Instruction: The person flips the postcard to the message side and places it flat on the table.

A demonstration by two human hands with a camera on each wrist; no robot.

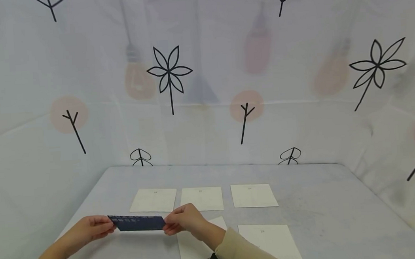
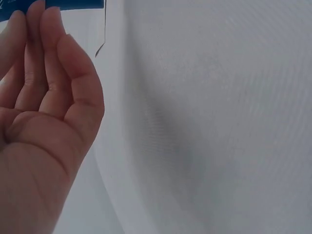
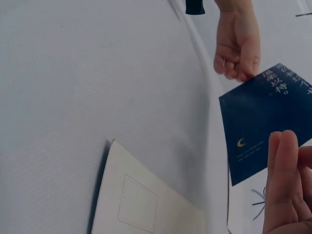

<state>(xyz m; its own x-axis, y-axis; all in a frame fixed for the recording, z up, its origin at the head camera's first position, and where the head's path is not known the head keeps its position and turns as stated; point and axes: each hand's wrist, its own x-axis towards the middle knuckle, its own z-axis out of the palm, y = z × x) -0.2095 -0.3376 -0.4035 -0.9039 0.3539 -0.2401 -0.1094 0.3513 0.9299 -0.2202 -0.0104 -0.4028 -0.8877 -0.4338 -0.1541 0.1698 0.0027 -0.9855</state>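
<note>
A dark blue postcard (image 1: 138, 223) with white writing is held level above the table, tilted so that it looks thin in the head view. My left hand (image 1: 87, 233) pinches its left end, and my right hand (image 1: 188, 222) pinches its right end. In the right wrist view, the postcard (image 3: 256, 114) shows a small yellow moon and lines of white characters. The left wrist view has the left hand's fingertips (image 2: 35, 12) on the card's blue edge. Beneath my right forearm, a cream postcard (image 1: 193, 251) lies at a slant, partly covered.
Three cream postcards lie in a back row: left (image 1: 153, 201), middle (image 1: 202, 199) and right (image 1: 253, 196). Another cream postcard (image 1: 269, 242) is nearer me, right of the slanted one. The pale table (image 1: 326, 205) meets a hanging white cloth (image 1: 207, 133) with printed plants.
</note>
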